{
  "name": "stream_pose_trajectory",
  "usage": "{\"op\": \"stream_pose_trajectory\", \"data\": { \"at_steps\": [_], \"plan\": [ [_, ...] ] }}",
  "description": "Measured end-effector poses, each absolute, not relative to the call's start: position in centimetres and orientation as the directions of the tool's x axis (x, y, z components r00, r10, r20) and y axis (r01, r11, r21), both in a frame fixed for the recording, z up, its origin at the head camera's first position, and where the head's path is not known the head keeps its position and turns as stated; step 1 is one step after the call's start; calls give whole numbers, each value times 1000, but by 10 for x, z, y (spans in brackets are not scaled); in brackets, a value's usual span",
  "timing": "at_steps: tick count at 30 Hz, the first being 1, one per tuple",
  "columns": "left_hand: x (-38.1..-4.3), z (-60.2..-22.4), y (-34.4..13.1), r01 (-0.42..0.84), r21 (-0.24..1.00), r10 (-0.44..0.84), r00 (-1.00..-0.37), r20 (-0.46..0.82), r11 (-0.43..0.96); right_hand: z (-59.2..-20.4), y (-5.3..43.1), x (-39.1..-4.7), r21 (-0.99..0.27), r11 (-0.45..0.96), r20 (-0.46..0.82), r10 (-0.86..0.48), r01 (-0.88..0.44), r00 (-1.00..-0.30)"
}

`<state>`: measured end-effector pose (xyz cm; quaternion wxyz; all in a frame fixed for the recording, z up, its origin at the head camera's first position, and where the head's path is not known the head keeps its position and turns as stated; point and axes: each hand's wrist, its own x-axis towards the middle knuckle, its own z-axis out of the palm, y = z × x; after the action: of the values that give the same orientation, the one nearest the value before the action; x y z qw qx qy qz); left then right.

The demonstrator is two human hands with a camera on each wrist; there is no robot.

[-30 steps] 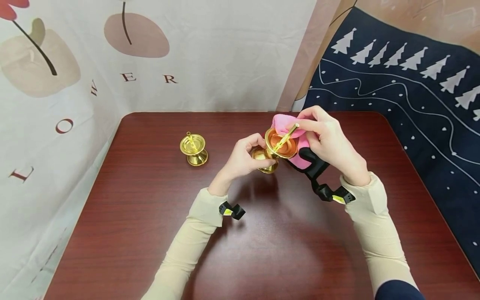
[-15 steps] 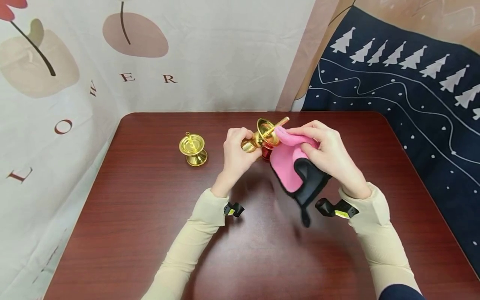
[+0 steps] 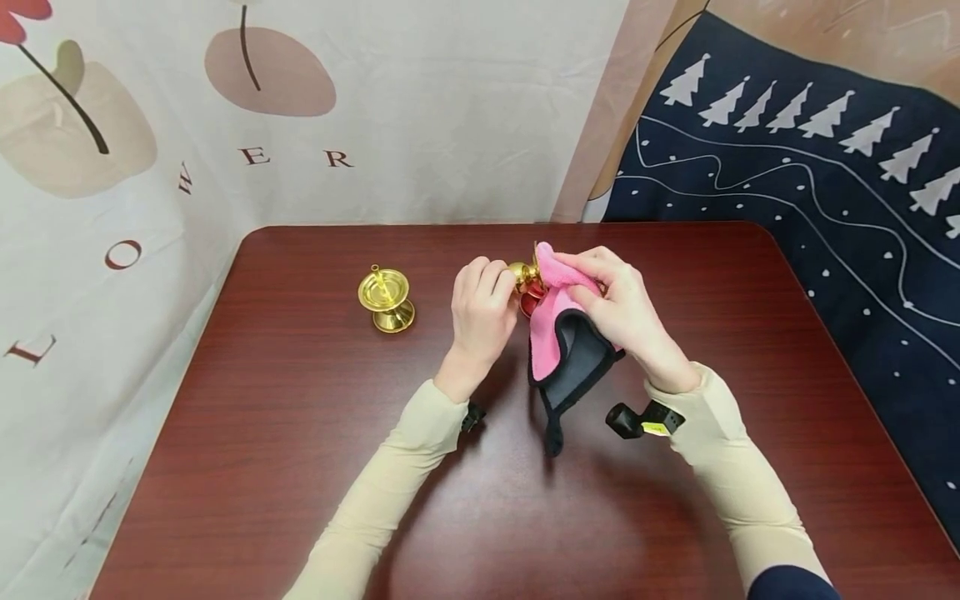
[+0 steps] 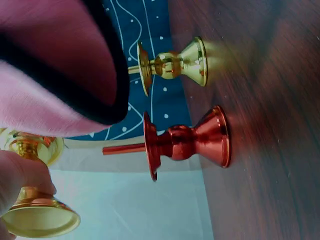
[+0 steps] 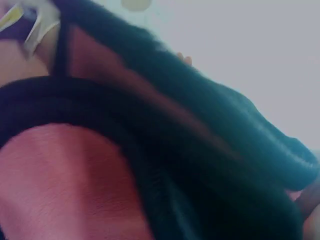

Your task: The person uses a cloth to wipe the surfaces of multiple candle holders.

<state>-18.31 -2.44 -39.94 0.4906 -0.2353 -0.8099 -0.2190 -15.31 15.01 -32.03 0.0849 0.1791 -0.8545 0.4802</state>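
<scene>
White drapery (image 3: 450, 92) printed with letters and plant shapes hangs along the left and far sides, and a navy cloth (image 3: 787, 183) with pale trees hangs at the right, around a reddish-brown wooden table (image 3: 285, 467). Near the far edge, the left hand (image 3: 483, 312) grips a gold candlestick (image 3: 527, 275) by its stem, tipped on its side above the table, its foot to the left and its dish to the right. The right hand (image 3: 615, 296) pinches a pink cloth (image 3: 551, 321) between thumb and fingers; black-edged and dark on its other face, it covers the dish end in the head view and hangs toward the near side. Just beyond, a red candlestick (image 4: 180, 142) stands upright on the table, with a second gold candlestick (image 4: 170, 65) upright to its right. Well to the left of the hands, a third gold candlestick (image 3: 386, 300) stands upright. Each wrist bears a small black camera (image 3: 645, 419). The right wrist view is mostly filled by blurred cloth.
</scene>
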Motion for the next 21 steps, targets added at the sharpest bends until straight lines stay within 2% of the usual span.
{"op": "stream_pose_trajectory", "data": {
  "at_steps": [5, 7, 10, 15, 18, 21],
  "plan": [
    [-185, -396, -28, 630, 207, 114, -430, 896, 749, -326, 151, -147, -644, 520, 459, -324, -561, -827],
    [-185, -394, -30, 646, 278, 76, -463, 883, 711, -328, 152, -144, -593, 537, 495, -346, -601, -797],
    [-184, -392, -31, 663, 421, 15, -546, 838, 619, -330, 155, -144, -545, 564, 518, -355, -620, -778],
    [-181, -390, -32, 610, 657, -63, -710, 702, 443, -336, 165, -153, -572, 601, 515, -266, -558, -815],
    [-178, -386, -32, 532, 782, -86, -807, 584, 325, -339, 170, -159, -655, 585, 477, -170, -478, -862],
    [-177, -380, -31, 440, 877, -81, -884, 461, 192, -341, 169, -162, -784, 502, 374, -84, -364, -923]
  ]
}}
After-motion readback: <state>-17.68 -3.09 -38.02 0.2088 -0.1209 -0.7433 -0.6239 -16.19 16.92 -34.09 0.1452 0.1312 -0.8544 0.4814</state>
